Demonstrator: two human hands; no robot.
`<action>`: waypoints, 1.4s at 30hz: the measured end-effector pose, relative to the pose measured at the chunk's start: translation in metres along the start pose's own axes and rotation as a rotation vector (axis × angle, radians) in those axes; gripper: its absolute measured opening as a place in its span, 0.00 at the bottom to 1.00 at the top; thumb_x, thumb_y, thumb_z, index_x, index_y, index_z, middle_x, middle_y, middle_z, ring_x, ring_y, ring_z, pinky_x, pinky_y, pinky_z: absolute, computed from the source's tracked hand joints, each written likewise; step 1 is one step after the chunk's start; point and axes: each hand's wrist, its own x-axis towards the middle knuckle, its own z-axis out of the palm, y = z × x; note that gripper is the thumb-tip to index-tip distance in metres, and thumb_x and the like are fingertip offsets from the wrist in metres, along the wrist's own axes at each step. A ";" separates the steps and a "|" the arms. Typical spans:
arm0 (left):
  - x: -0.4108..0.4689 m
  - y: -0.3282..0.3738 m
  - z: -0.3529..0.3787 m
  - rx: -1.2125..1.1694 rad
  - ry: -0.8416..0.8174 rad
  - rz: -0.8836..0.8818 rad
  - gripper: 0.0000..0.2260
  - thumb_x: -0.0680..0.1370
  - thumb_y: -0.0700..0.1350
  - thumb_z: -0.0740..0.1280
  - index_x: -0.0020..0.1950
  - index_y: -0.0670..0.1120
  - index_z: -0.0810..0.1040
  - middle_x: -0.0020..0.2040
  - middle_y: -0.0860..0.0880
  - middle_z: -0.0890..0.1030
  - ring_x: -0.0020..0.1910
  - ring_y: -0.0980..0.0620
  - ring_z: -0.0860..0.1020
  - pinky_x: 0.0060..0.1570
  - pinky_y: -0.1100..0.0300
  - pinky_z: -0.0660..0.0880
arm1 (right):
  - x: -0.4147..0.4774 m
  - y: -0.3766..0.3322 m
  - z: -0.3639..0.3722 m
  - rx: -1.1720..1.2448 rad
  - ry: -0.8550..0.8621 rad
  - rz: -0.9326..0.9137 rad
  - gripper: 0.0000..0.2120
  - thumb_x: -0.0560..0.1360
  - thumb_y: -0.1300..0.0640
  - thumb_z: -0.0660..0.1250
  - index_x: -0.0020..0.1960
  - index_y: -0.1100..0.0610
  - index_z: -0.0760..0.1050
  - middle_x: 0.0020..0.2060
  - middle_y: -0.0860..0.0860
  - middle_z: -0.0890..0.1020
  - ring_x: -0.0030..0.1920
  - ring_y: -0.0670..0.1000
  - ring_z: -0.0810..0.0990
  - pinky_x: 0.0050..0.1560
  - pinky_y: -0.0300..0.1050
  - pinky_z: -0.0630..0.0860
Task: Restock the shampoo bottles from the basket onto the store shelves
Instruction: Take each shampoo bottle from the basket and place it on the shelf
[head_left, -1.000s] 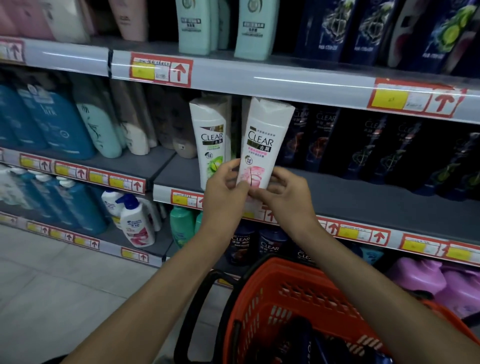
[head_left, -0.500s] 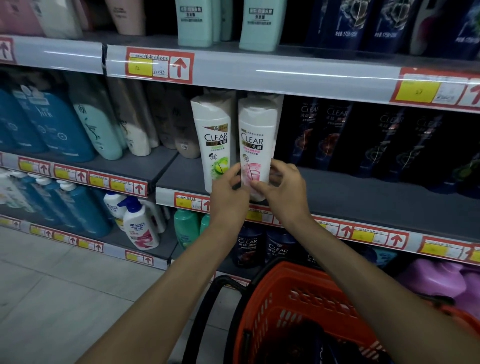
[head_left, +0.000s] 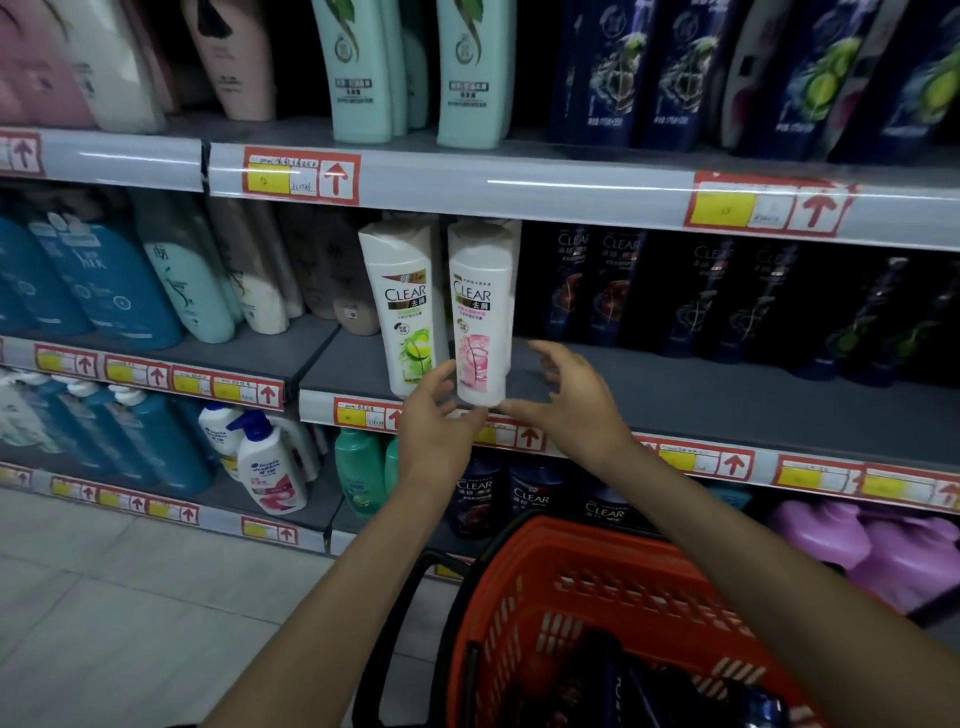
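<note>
Store shelves crowded with shampoo fill the view, red-and-yellow price tags along their edges, an orange basket below. A white pink-label bottle reading CLEAR stands upright at the middle shelf's front edge, just beside a green-label CLEAR bottle. The left hand touches its lower left side with relaxed fingers; the right hand hovers spread beside its base

Bare forearms, left hand, right hand
</note>
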 end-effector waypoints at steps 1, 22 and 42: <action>-0.004 -0.001 -0.001 0.041 0.011 0.001 0.25 0.75 0.35 0.76 0.66 0.54 0.77 0.55 0.54 0.81 0.54 0.53 0.81 0.53 0.60 0.78 | -0.007 0.000 -0.008 -0.053 -0.026 -0.003 0.42 0.70 0.50 0.81 0.78 0.53 0.65 0.70 0.52 0.71 0.72 0.52 0.69 0.72 0.46 0.68; -0.155 -0.027 0.050 1.099 -0.664 0.366 0.40 0.74 0.72 0.62 0.82 0.63 0.54 0.84 0.57 0.53 0.82 0.50 0.59 0.78 0.50 0.62 | -0.223 0.103 -0.140 -0.629 -0.455 0.090 0.61 0.66 0.36 0.76 0.83 0.48 0.39 0.81 0.57 0.51 0.81 0.59 0.52 0.79 0.55 0.56; -0.190 -0.183 0.116 1.416 -0.792 -0.156 0.34 0.73 0.69 0.69 0.72 0.51 0.70 0.63 0.45 0.82 0.62 0.43 0.81 0.55 0.54 0.76 | -0.325 0.186 -0.120 -0.805 -0.827 0.040 0.26 0.78 0.55 0.65 0.75 0.53 0.64 0.67 0.57 0.71 0.65 0.61 0.74 0.62 0.53 0.74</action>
